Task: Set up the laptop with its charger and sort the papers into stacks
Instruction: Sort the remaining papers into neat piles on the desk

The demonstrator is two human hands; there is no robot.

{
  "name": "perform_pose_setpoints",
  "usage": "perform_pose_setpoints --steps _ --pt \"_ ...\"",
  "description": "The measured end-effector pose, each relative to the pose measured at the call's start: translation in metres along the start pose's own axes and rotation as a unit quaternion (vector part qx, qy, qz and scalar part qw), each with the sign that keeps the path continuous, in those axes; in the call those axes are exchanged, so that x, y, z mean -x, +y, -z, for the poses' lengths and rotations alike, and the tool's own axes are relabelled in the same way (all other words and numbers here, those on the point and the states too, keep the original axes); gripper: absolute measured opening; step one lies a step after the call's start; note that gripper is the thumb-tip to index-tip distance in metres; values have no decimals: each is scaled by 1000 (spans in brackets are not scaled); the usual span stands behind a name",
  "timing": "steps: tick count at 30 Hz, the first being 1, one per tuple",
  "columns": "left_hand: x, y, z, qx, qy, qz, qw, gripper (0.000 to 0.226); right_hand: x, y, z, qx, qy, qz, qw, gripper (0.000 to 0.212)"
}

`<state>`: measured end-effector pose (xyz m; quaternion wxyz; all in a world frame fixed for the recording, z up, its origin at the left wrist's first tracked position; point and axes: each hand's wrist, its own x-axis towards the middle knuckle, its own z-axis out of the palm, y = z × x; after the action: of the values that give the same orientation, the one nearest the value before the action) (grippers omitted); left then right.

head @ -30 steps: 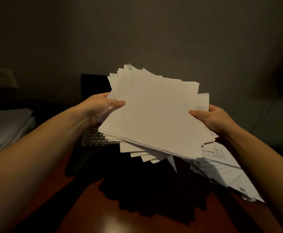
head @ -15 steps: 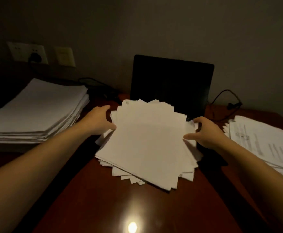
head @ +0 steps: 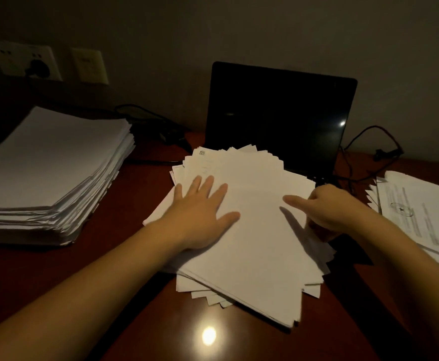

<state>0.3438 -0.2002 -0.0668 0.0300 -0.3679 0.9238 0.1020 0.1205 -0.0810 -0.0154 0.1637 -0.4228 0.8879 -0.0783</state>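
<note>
Three heaps of white paper on a dark reddish wooden desk (head: 88, 290): fanned, untidy loose white sheets (head: 252, 230) at centre, overlapping the keyboard of an open black laptop (head: 278, 113) at 12 o'clock. Left hand (head: 200, 217) pressed flat on top, fingers spread wide, gripping nothing. Right hand (head: 327, 209) at the 3 o'clock edge, index finger extended over the top sheet, remaining fingers curled, possibly pinching sheet edges. Squared tall white paper stack (head: 43, 173) at 9 o'clock, printed pages (head: 421, 214) at 3 o'clock. Black cable (head: 369, 142) behind the laptop; plug seated in a white wall socket (head: 25, 61) at 10 o'clock. Sorting evidently under way; next, likely peeling off the top sheet while holding the rest.
</note>
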Motion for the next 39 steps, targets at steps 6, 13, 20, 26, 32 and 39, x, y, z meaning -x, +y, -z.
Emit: perform_pose_setpoints --steps 6,13,20,26,32,39 --pt "7 19 5 95 118 29 988 62 5 5 -15 -78 43 30 996 93" --pt "9 10 29 465 116 138 867 82 10 17 -23 -8 69 17 997 94" --pt "9 9 35 521 52 155 838 55 13 12 -34 -39 107 26 993 91" --pt "17 15 24 633 152 89 754 12 7 16 -39 -238 168 74 954 97" --pt "11 8 29 752 249 67 606 35 16 13 -23 -466 128 163 860 56" --pt "17 13 29 680 236 75 690 23 25 8 -18 -471 215 215 828 10"
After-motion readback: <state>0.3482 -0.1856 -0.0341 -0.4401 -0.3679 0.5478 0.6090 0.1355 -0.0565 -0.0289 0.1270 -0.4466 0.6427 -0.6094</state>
